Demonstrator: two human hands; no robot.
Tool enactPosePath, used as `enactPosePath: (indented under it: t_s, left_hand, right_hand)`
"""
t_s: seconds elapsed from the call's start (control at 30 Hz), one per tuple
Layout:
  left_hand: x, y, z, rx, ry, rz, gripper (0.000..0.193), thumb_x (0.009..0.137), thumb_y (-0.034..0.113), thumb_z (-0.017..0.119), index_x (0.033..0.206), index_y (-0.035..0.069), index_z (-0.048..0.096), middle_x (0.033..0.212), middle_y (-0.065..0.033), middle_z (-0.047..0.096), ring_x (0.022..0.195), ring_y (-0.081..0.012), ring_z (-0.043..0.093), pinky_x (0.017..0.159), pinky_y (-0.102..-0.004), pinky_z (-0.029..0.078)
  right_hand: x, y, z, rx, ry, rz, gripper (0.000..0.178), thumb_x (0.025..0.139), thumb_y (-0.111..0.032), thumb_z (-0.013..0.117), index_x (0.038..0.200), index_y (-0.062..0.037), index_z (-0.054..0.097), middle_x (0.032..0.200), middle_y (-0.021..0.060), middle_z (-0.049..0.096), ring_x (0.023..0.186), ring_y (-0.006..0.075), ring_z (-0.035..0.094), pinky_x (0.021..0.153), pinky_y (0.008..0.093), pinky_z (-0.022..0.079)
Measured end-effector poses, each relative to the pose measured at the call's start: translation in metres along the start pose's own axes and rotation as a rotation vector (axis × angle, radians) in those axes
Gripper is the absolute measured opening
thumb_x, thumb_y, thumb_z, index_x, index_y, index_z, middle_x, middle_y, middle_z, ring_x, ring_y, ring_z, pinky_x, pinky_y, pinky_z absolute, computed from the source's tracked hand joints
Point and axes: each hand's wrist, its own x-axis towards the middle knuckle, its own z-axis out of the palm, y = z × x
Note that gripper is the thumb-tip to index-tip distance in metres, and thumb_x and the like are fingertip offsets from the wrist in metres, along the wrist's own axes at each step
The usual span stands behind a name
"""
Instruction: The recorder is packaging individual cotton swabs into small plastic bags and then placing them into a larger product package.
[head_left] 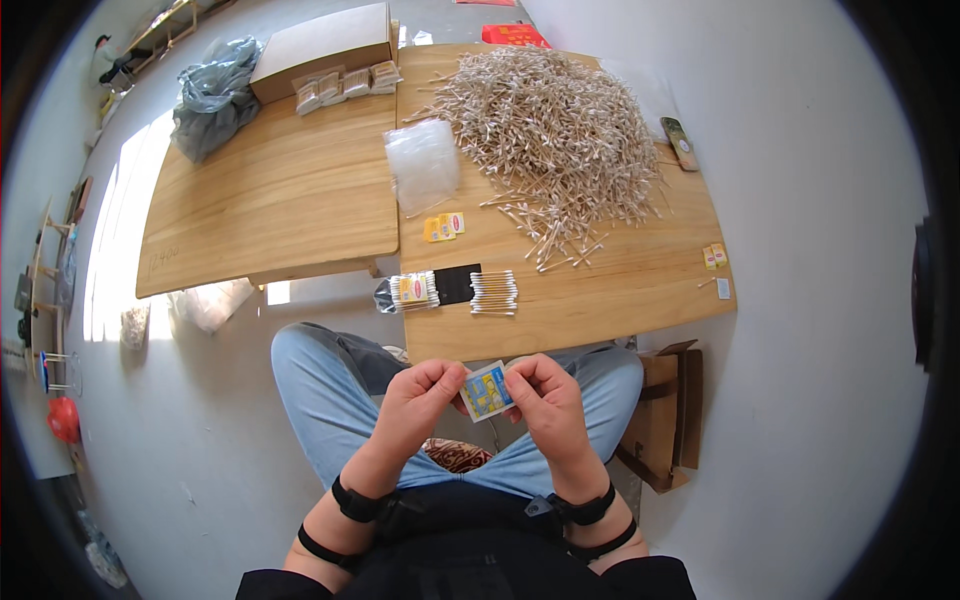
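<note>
Above my lap, both hands hold a small printed card or packet [486, 391] in blue and yellow with a pale border. My left hand [422, 394] pinches its left edge, and my right hand [550, 402] grips the right edge with the thumb on top. Fingers behind it are mostly hidden. Just beyond, at the table's near edge, lies a row of cotton swabs [494, 293] beside a black strip [457, 284]. Left of the strip rests a bundle of swabs [412, 291] with a yellow-and-red card on it. A large heap of loose cotton swabs [560, 125] covers the far part.
Clear plastic bags [422, 163] and yellow cards [443, 227] lie left of the heap. A phone [679, 143] sits at the table's right edge. Packed swabs [345, 85] stand by a cardboard box [322, 48] and a grey bag [216, 98]. An open carton [658, 415] is on the floor.
</note>
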Motion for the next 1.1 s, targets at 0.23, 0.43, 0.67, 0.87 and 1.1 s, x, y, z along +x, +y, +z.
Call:
enactPosePath:
  t_s: [0.23,0.43,0.67,0.87,1.1]
  left_hand:
    - [0.001,-0.004,-0.003,-0.091,-0.057,0.036,0.026,0.102,0.023,0.053,0.097,-0.001,0.061,0.083,-0.0027,0.064,0.074,-0.009,0.061,0.071,-0.0237,0.051]
    - [0.002,-0.005,-0.002,-0.092,-0.097,-0.023,0.016,0.094,0.013,0.065,0.098,-0.001,0.06,0.092,-0.0046,0.064,0.082,-0.0096,0.061,0.074,-0.0232,0.05]
    - [0.005,0.018,0.014,0.835,0.064,0.775,0.041,0.069,0.006,0.08,0.107,0.009,0.064,0.116,-0.0102,0.059,0.097,-0.023,0.061,0.091,-0.0378,0.046]
    - [0.011,0.003,0.002,0.992,0.061,0.933,0.03,0.069,0.002,0.077,0.096,0.011,0.069,0.101,-0.0058,0.066,0.091,-0.0253,0.063,0.085,-0.0389,0.046]
    - [0.007,0.006,-0.002,0.661,0.068,0.475,0.012,0.076,0.001,0.075,0.087,0.004,0.069,0.087,-0.009,0.067,0.085,-0.0235,0.064,0.071,-0.0314,0.05]
  right_hand:
    - [0.001,0.005,0.0,0.028,0.084,-0.041,0.011,0.097,-0.014,0.059,0.093,-0.0033,0.058,0.079,0.0024,0.064,0.064,0.006,0.058,0.056,0.0195,0.046]
    - [0.005,0.006,0.001,0.065,0.131,-0.061,0.011,0.097,-0.014,0.059,0.093,-0.0038,0.057,0.078,0.0024,0.064,0.061,0.0063,0.057,0.054,0.0197,0.045]
    - [0.013,0.009,-0.002,0.175,0.168,-0.02,0.011,0.098,-0.014,0.058,0.093,-0.0046,0.056,0.077,0.0024,0.063,0.057,0.0073,0.057,0.051,0.0197,0.044]
    - [0.017,0.016,-0.002,0.214,0.025,-0.004,0.014,0.098,-0.016,0.059,0.098,-0.0022,0.058,0.081,0.0013,0.062,0.067,0.0066,0.057,0.06,0.0211,0.047]
    - [0.014,-0.005,0.001,-0.456,-0.06,-0.53,0.013,0.092,-0.003,0.063,0.105,-0.0005,0.062,0.084,0.0049,0.063,0.075,0.0133,0.06,0.067,0.0259,0.049]
